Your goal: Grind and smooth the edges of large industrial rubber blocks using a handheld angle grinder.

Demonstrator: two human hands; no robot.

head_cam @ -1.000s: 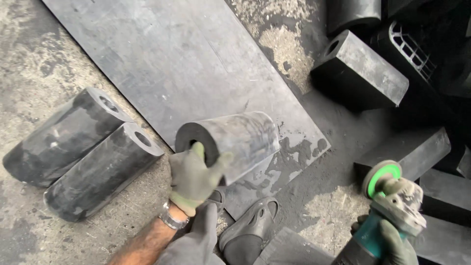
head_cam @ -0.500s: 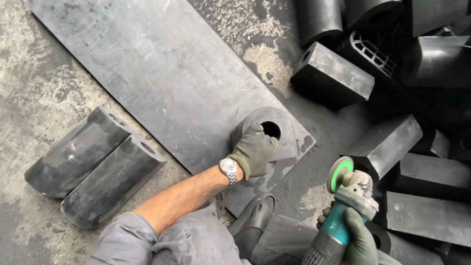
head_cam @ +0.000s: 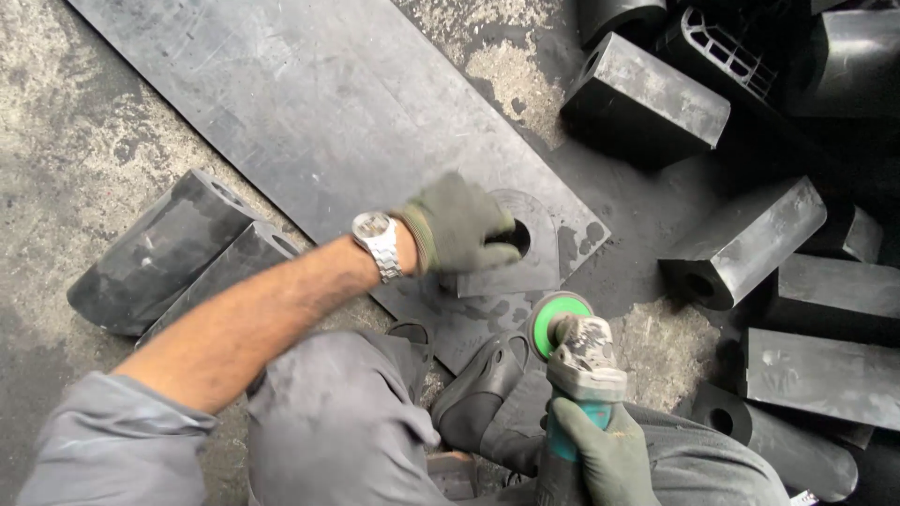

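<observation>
Gripping black rubber cylinder block w/ centre hole [head_cam: 525,245], left hand [head_cam: 457,225] curls closed over its top on dark flat rubber sheet [head_cam: 309,103]. Right hand [head_cam: 600,450] wraps teal angle grinder [head_cam: 574,361] just below sheet. Block prob. heavy, stiff, grippy; hold by rim.

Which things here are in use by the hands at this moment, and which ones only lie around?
In use:
left hand on the rubber block
right hand holding the angle grinder
rubber sheet beneath

Lying about:
two blocks at left
pile of blocks at right
</observation>
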